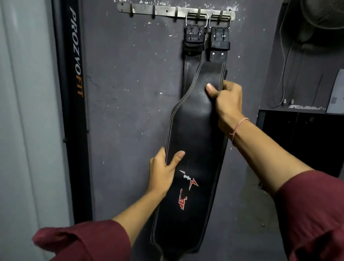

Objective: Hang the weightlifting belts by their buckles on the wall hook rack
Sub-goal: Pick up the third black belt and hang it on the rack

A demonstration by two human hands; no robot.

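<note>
Left hand [162,171] and right hand [223,102] clamp their fingers [211,90] on opposite edges of the weightlifting belt [197,134] hanging from the hook rack [161,10].

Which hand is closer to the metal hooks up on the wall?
Right. The right hand grips the black belt high up on one edge, below the hook rack. The left hand holds the other edge much lower down.
</note>
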